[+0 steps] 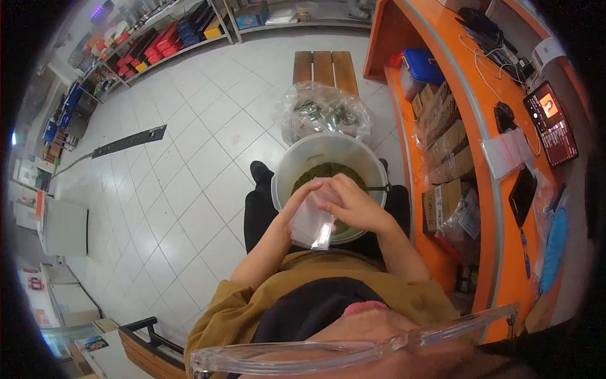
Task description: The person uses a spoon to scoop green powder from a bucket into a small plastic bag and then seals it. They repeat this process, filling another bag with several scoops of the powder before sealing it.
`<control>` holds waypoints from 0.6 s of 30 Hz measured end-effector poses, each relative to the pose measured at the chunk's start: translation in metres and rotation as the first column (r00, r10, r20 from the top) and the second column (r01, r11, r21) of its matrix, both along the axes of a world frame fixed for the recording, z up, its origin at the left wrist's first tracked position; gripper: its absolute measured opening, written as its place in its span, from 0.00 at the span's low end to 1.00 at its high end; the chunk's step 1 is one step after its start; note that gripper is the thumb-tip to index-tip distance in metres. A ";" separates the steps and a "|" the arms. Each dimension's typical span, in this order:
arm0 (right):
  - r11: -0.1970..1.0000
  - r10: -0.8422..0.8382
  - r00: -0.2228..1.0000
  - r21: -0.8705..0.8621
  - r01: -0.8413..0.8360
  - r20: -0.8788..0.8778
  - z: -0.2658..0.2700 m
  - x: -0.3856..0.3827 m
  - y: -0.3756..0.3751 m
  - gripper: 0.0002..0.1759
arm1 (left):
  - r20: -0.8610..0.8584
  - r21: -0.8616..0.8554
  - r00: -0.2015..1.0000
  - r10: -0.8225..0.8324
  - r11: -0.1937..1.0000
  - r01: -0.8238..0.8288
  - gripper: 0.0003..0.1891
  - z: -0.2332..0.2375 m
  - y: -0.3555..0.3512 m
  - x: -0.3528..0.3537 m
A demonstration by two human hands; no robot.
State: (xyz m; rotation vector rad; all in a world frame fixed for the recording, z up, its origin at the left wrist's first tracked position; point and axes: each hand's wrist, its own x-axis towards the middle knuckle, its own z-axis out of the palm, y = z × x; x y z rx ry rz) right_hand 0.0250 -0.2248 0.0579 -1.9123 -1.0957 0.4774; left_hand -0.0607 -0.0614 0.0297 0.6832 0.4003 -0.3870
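Observation:
Both my hands hold a small clear plastic bag (309, 222) over a white plastic bucket (285, 165) set between my legs. My left hand (295, 205) grips the bag's left side near its upper edge. On the other side, my right hand (353, 203) has its fingers closed at the bag's top right. Dried green herb (328, 169) lies in the bucket, partly hidden behind my hands. A dark metal handle (379, 188) sticks out over the bucket's right rim; its other end is hidden.
A large clear bag (325, 114) of small filled packets sits on a wooden bench (323, 68) ahead. To my right stands an orange counter (483, 189) with boxes (445, 205) on its lower shelf and a phone (522, 196) on top. A drain grate (129, 142) crosses the tiled floor.

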 end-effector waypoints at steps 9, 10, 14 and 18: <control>1.000 0.002 1.000 -0.007 -0.003 -0.017 0.000 -0.004 -0.005 0.13 | 0.112 -0.249 0.990 -0.087 0.962 0.112 0.22 -0.013 -0.007 0.008; 0.999 -0.050 0.991 -0.026 0.047 -0.123 0.005 -0.004 -0.004 0.13 | 0.064 -0.311 0.996 -0.063 0.947 0.080 0.21 -0.016 -0.008 0.007; 0.987 -0.159 0.959 -0.042 0.154 -0.236 0.009 0.000 -0.006 0.16 | 0.198 -0.337 0.972 -0.124 0.923 0.186 0.25 -0.021 -0.008 0.008; 0.998 -0.015 1.000 0.053 0.016 -0.004 -0.007 0.008 -0.013 0.18 | 0.137 -0.423 0.987 -0.079 0.897 0.130 0.26 -0.019 -0.014 0.008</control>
